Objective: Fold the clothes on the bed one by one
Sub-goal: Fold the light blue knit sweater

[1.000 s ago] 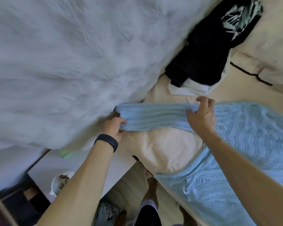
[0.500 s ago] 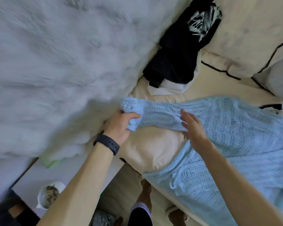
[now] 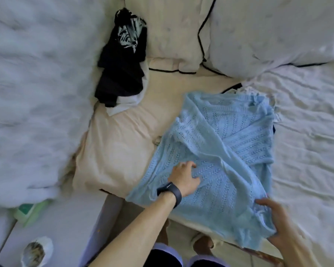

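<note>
A light blue knitted sweater (image 3: pixel 216 151) lies spread on the cream bed sheet (image 3: pixel 123 143), with one sleeve folded diagonally across its body. My left hand (image 3: pixel 184 178), a dark band on its wrist, rests on the sweater's lower left part with fingers loosely curled. My right hand (image 3: pixel 274 218) grips the sweater's lower right corner at the bed's near edge. A black garment with a white print (image 3: pixel 121 60) lies bunched on a white cloth farther up the bed.
A fluffy white duvet (image 3: pixel 33 89) fills the left side. Pillows with black piping (image 3: pixel 258 35) sit at the head. A crumpled white sheet (image 3: pixel 308 143) lies right. A white bedside table (image 3: pixel 62 224) holds a cup (image 3: pixel 36 251) and a green item (image 3: pixel 29 211).
The sleeve that my left hand held stretched out to the left now lies folded over the sweater's body. Both hands have moved down to the sweater's lower part. The view shifted right.
</note>
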The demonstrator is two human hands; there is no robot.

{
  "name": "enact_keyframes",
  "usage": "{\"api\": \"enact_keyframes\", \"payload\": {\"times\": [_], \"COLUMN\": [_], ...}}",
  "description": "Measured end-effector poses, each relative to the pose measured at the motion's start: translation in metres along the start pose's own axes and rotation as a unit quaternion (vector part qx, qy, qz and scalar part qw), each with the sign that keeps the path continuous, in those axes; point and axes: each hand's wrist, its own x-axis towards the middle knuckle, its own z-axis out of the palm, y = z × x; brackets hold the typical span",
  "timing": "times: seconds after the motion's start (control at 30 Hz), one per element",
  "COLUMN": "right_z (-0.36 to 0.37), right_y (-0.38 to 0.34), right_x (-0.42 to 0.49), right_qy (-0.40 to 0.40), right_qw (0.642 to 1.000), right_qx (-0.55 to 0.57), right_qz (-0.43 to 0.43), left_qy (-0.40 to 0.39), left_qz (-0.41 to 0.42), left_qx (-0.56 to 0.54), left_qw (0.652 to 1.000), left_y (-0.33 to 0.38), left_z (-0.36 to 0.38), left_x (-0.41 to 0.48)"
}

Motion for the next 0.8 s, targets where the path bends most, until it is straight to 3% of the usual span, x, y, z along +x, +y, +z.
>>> {"api": "enact_keyframes", "payload": {"times": [0.07, 0.13, 0.3, 0.47, 0.57, 0.67, 0.8], "right_z": [-0.029, -0.046, -0.062, -0.065, -0.055, -0.002, 0.113], "right_y": [0.027, 0.049, 0.053, 0.042, 0.038, 0.006, -0.064], "right_x": [0.032, 0.060, 0.078, 0.069, 0.064, 0.058, 0.076], "right_qy": [0.066, 0.117, 0.154, 0.156, 0.218, 0.228, 0.098], "right_qw": [0.997, 0.982, 0.898, 0.861, 0.807, 0.784, 0.817], "right_qx": [-0.050, -0.143, -0.391, -0.478, -0.543, -0.544, -0.441], "right_qz": [-0.003, -0.034, -0.130, -0.074, -0.081, -0.192, -0.357], "left_qy": [-0.001, -0.006, 0.044, 0.174, 0.228, 0.226, 0.217], "left_qz": [-0.023, -0.033, -0.041, -0.047, -0.045, -0.013, 0.059], "left_qx": [0.169, 0.235, 0.233, 0.234, 0.232, 0.262, 0.249], "left_qw": [0.985, 0.971, 0.971, 0.955, 0.944, 0.938, 0.942], "left_y": [-0.014, -0.022, -0.017, -0.015, -0.023, -0.032, -0.041], "left_z": [0.024, 0.038, 0.036, 0.003, -0.023, -0.043, -0.065], "left_x": [0.011, 0.020, 0.031, 0.051, 0.072, 0.101, 0.123]}}
